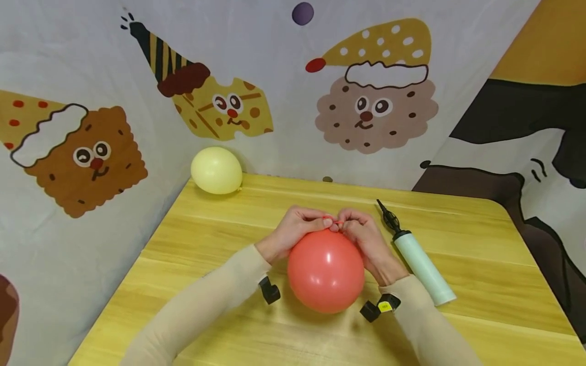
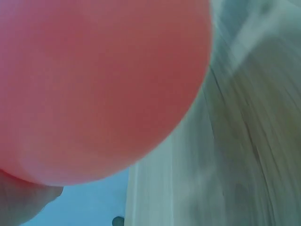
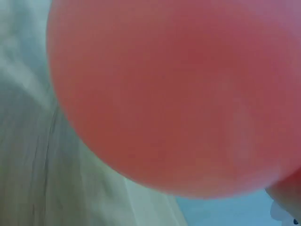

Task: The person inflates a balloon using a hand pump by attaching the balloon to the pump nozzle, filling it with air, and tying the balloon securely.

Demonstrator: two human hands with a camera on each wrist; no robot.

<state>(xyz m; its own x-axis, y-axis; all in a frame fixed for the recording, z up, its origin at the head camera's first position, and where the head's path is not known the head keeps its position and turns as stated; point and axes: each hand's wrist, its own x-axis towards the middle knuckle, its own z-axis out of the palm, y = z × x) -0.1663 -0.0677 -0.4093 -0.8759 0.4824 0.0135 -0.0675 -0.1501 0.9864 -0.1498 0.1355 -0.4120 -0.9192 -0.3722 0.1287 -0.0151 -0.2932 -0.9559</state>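
A round, inflated red balloon [image 1: 326, 272] sits between the two forearms in the head view, its neck pointing away from the person. My left hand [image 1: 297, 229] pinches the stretched red neck between thumb and fingers at the balloon's far side. From the other side my right hand [image 1: 363, 234] pinches the same neck, fingertips close to those of the left. A thin red strip of the neck shows between them. In the left wrist view the balloon [image 2: 99, 89] fills most of the picture, with a fingertip [image 2: 28, 200] at lower left. The right wrist view is likewise mostly balloon [image 3: 174, 99].
A pale yellow balloon [image 1: 216, 170] rests at the table's far left corner. To the right of the right hand lies a mint-green hand pump [image 1: 423, 267] with a black nozzle. The wooden table [image 1: 220, 315] meets a wall cloth [image 1: 284, 157] printed with cartoon biscuits.
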